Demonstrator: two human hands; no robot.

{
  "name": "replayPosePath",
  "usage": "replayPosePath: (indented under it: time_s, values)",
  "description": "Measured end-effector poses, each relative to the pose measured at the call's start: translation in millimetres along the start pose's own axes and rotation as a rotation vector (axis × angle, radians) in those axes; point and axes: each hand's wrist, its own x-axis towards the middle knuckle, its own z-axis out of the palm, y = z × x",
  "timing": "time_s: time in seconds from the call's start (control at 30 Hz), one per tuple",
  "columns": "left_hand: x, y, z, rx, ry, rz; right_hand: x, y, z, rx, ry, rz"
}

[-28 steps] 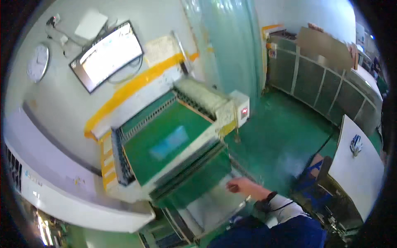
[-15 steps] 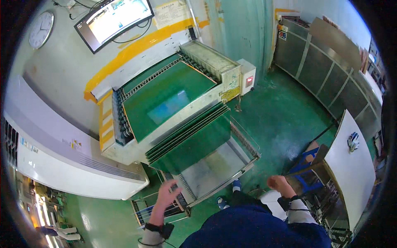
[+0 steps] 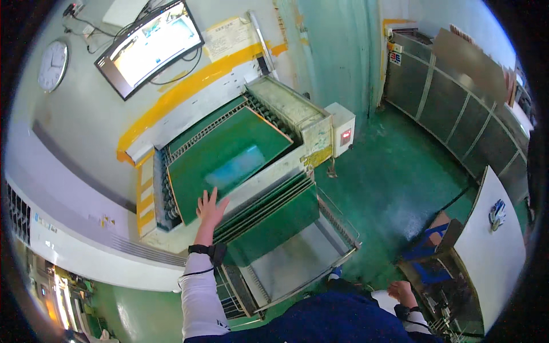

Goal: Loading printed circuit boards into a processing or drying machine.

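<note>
Fingers fanned wide on the left hand [image 3: 210,212], stretched out at the conveyor [image 3: 316,134], right over its near edge! Whether the fingertips are touching the green panel [image 3: 229,150] there, I can't tell. The right hand [image 3: 404,292] hangs low, well short of the conveyor and to its right, fingers loosely curled; can't tell from here whether it grips anything.

In front of the conveyor, close up against it, stands the rack [image 3: 300,239], a row of upright green boards [image 3: 274,228] packed along its conveyor side.

And here's the panel itself, lying flat on top of the conveyor: a big, smooth rectangle, deep glossy green, thin orange-brown lines along its side edges, and a bright bluish-white reflection across its nearer half. Dark rollers [image 3: 269,114] show beyond its right edge.

Out to the right of the conveyor, well apart, a white tabletop [image 3: 492,251] carries a glove [image 3: 497,215]. Fixed at the conveyor's right end, a white control box [image 3: 343,128] glows red. Behind the conveyor, up on the wall, a lit screen [image 3: 150,48], and left of that a round clock [image 3: 53,66].
</note>
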Motion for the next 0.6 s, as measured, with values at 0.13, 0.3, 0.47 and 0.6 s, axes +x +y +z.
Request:
replayPosePath:
  time_s: [0.13, 0.3, 0.47, 0.6]
  values:
    - [20.8, 1.6, 5.2, 0.083, 0.022, 0.036, 26.4, -9.6, -18.7, -0.054, 0.089, 0.092]
    - [36.0, 3.4, -2.7, 0.097, 0.023, 0.04, 57.9, -94.4, 9.6, 0.199, 0.328, 0.529]
    - [51.3, -14.3, 22.8, 0.242, 0.091, 0.034, 116.4, -46.2, -35.0, -1.411, 0.028, -0.509]
    - [50.7, -13.7, 28.9, 0.223, 0.123, 0.065, 104.0, -62.3, 2.6, -0.24, 0.118, 0.116]
